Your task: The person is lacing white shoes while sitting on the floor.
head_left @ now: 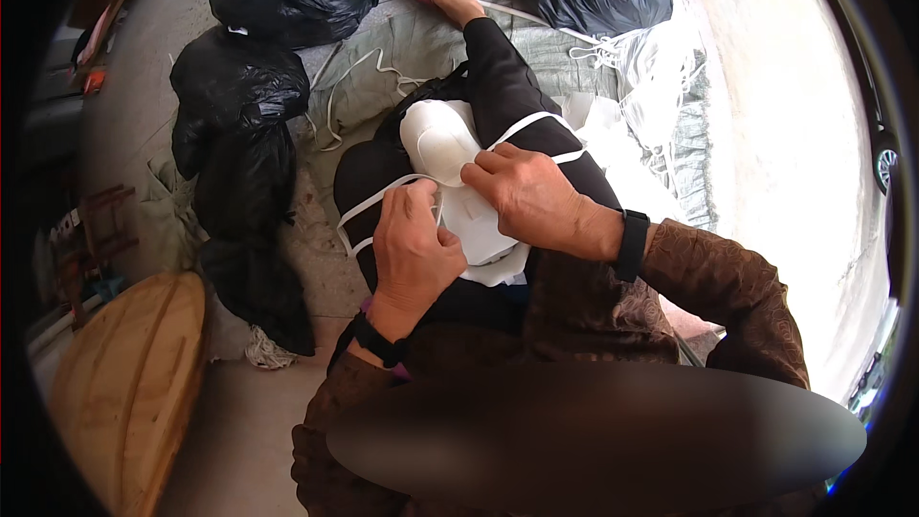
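Note:
A white moulded cup-shaped mask (438, 140) lies on my lap, which is clothed in black trousers (507, 86). White elastic straps (532, 122) run from it across my thigh. My left hand (414, 247) pinches the strap and the edge of a flat white piece (476, 230) below the mask. My right hand (528, 196) presses down on the same white piece, fingertips touching the mask's lower edge. Both wrists wear black bands.
Several full black plastic bags (239, 105) stand to my left and ahead. A grey-green sack (402, 48) spreads under my legs, with white straps and white material (651, 67) to the right. A round wooden board (129, 383) lies at lower left on the concrete floor.

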Demonstrator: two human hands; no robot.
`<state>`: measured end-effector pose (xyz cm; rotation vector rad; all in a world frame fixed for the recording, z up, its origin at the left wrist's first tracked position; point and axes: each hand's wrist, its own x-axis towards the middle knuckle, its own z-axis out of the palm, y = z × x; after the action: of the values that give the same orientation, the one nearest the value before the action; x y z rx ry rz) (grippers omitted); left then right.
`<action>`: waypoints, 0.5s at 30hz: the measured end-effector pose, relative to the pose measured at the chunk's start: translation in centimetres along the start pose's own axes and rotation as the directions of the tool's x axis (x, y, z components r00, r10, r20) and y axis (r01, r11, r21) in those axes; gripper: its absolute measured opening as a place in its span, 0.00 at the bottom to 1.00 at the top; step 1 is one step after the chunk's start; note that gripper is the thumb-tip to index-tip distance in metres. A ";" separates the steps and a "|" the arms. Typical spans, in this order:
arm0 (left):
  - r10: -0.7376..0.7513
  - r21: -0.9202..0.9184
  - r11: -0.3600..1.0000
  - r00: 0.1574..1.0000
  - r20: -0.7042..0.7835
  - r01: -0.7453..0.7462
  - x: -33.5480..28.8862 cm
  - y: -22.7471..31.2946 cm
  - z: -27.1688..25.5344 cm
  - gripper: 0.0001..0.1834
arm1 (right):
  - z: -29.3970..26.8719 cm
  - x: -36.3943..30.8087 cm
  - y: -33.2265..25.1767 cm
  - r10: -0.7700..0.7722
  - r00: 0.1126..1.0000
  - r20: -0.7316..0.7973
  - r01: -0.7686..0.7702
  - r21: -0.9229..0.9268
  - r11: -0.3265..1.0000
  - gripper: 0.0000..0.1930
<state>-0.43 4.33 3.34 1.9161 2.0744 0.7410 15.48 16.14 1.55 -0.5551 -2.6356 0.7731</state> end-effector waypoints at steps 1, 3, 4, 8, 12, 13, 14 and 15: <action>0.001 0.004 1.000 1.000 -0.006 -0.001 -0.1 -0.2 -0.2 0.27 | 0.0 -0.1 0.0 -0.031 0.997 0.077 0.036 -0.073 0.997 0.18; -0.104 0.005 0.995 0.995 -0.007 0.104 -0.4 -0.5 -0.3 0.26 | 0.0 0.4 0.3 -0.063 0.990 0.129 0.079 -0.123 0.989 0.14; -0.102 0.005 0.995 0.995 -0.015 0.103 -0.6 -0.5 0.0 0.26 | 0.0 0.6 0.3 -0.088 0.979 0.186 0.120 -0.170 0.978 0.11; -0.265 -0.203 0.949 0.959 -0.098 0.242 -1.6 -0.4 1.3 0.26 | 0.9 0.8 0.3 -0.140 0.955 0.262 0.218 -0.297 0.930 0.08; -0.344 -0.495 0.824 0.937 -0.053 0.275 -1.9 -1.0 0.6 0.25 | -0.1 1.3 -0.1 -0.316 0.942 0.114 0.335 -0.241 0.911 0.09; -0.323 -0.445 0.857 0.944 -0.073 0.259 -2.3 -1.0 0.5 0.25 | -0.4 1.2 -0.8 -0.366 0.928 0.068 0.372 -0.212 0.904 0.10; -0.302 -0.397 0.885 0.949 -0.089 0.245 -2.5 -1.2 0.7 0.26 | -0.9 0.6 -3.1 -0.391 0.920 -0.028 0.379 -0.192 0.905 0.11; -0.294 -0.402 0.885 0.951 -0.092 0.235 -2.5 -1.0 0.7 0.28 | -0.8 -0.4 -4.6 -0.300 0.954 -0.028 0.296 -0.091 0.951 0.11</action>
<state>-0.69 2.03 1.82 1.3683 2.0260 1.1559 14.91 12.79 4.76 -0.1821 -2.6379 0.5521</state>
